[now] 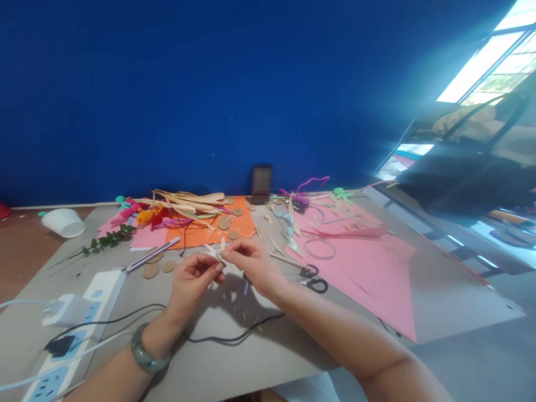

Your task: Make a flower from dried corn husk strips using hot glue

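Note:
My left hand [198, 273] pinches the lower end of a small pale piece made of thin strips [214, 253], its points sticking up between my hands. From the right, my right hand [247, 262] grips the same piece with thumb and fingertips. It looks like husk or dried leaf, but it is too small to be sure. Tiny pale scraps [247, 315] lie on the grey tabletop [234, 365] below. Black-handled scissors [315, 279] rest to the right of my right hand. Round wooden slices [151, 270] lie left of my left hand.
A white power strip [100, 301] with plugs and cables stands at left, near a tipped white cup [63, 222] and a green leafy sprig [109, 240]. Pink paper [377, 273] covers the right. Behind are orange paper [196, 237], dried husk strips [188, 200] and a dark device [262, 183].

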`<state>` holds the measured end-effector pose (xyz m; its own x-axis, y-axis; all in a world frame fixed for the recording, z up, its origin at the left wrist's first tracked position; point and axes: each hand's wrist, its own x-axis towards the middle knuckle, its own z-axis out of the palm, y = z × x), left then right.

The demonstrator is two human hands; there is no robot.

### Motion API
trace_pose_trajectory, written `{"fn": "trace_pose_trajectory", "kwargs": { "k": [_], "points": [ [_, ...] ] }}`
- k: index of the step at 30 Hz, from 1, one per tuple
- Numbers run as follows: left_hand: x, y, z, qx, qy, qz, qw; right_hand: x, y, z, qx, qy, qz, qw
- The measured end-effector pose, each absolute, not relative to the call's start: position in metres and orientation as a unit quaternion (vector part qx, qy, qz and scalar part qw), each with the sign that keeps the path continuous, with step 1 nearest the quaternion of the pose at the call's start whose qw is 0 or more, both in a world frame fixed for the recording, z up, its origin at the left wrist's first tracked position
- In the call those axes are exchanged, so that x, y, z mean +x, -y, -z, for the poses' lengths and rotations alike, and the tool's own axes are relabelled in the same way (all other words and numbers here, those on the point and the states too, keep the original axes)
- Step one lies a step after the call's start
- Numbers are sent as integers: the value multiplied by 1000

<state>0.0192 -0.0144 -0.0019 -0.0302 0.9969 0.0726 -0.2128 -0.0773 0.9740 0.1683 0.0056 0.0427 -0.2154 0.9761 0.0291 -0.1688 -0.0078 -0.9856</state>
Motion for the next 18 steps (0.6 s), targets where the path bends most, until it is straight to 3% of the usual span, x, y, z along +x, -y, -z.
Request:
{"fn": "trace_pose_trajectory", "kwargs": {
  "k": [18],
  "points": [
    [17,14,3,451,-409,-577,545,167,-6,-39,-375,482,-588,531]
  ]
}}
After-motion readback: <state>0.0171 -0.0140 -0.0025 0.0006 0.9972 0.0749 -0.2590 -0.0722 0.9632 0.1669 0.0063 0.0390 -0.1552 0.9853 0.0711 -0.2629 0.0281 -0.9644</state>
